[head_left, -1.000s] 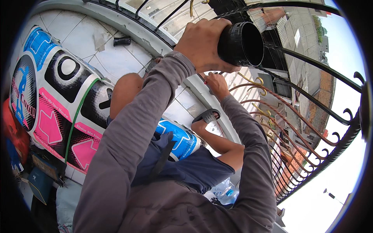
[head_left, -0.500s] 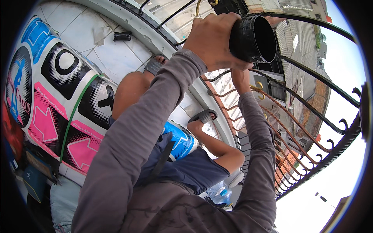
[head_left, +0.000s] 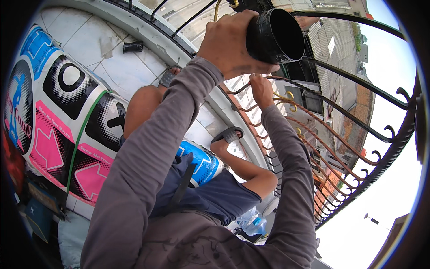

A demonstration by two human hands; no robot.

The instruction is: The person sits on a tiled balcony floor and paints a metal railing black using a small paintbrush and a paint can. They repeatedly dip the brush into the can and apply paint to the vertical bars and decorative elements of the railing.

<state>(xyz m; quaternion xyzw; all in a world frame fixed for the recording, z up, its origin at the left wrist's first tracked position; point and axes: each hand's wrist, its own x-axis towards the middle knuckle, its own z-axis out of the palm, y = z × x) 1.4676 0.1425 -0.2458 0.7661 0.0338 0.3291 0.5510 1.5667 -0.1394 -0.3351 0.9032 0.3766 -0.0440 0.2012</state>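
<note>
While the left hand [head_left: 230, 44] clasps a black cylindrical container [head_left: 260, 39] at the far side, its open mouth turned right, the right hand [head_left: 262, 92] sits just nearer, at a twisted black railing bar [head_left: 301, 85]; I cannot tell whether it pinches anything.

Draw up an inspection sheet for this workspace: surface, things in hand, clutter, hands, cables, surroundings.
Surface: white tiled floor with dark marks.
Things in hand: black cylindrical container, open mouth facing right in view; curved metal railing alongside, some bars black, some brown.
Clutter: small black object on the tiles; large patterned bundle with a green strap; clear plastic bottle.
Hands: left hand grips the container; right hand is at the railing, its grip unclear.
Cables: nothing seen around the hands.
Surroundings: buildings with corrugated roofs beyond the railing.
</note>
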